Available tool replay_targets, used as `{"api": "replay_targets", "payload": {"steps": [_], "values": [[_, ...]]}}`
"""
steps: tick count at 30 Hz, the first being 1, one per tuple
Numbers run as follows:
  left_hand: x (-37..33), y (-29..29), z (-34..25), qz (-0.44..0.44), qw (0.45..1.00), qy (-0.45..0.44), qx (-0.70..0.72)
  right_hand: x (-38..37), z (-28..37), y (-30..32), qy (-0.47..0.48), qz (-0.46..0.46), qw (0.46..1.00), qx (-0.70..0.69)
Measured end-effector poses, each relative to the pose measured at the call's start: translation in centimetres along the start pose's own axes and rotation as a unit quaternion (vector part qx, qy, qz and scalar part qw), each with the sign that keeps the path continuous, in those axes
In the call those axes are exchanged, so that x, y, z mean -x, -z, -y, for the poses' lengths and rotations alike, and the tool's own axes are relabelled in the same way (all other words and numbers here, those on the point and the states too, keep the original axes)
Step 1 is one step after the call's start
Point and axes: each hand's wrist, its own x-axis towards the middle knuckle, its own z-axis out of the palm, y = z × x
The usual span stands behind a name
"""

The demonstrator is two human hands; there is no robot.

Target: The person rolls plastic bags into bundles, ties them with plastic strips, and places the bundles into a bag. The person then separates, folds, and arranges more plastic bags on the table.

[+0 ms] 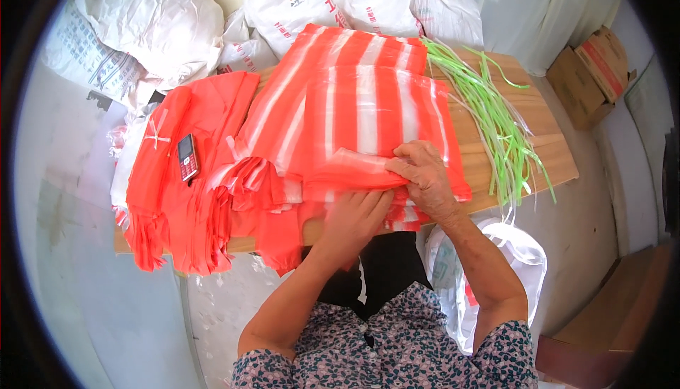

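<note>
Striped plastic bags, red and white, lie in a stack at the middle of the wooden table, their lower edge near the table's near side, where a flap of the top one is folded back. Left hand: over the table's near edge, back of the hand up, fingers close together and slightly bent, pointing away from the body and to the right; tips touch the underside of the fold. Whether they pinch it, cannot tell; thumb hidden. Left forearm slants inward from the person's side of the table, elbow bent. Right hand: farther over the table than the left, wrist bent, fingers curled narrow and pointing left, holding the folded edge of the striped bags. Right forearm rises inward toward the table, elbow out to the right. The two hands are just beside each other, the right one higher on the stack. On the left part of the table: plain red bags in a heap, with a mobile phone lying on top. Toward the table's right end: a loose bundle of green strips. Behind the table's far edge: white sacks.
</note>
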Motion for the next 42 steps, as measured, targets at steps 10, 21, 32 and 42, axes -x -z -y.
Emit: {"api": "replay_targets", "payload": {"steps": [10, 21, 32, 42], "values": [[-1.1, 1.9, 1.6, -0.022, 0.994, 0.028, -0.105, 0.7, -0.1, -0.6, 0.053, -0.022, 0.997, 0.049], [-0.4, 1.3, 1.6, 0.015, 0.996, 0.049, -0.078, 3.7, 1.2, 1.8, 0.033, 0.074, 0.994, 0.068], [-0.9, 2.9, 2.5, 0.062, 0.994, 0.019, -0.084, 3.6, 1.7, 1.7, 0.048, 0.09, 0.991, 0.088], [-2.2, 3.3, 2.2, 0.089, 0.991, 0.02, -0.094, 2.8, 1.6, 2.1, 0.025, 0.11, 0.989, 0.1]]}}
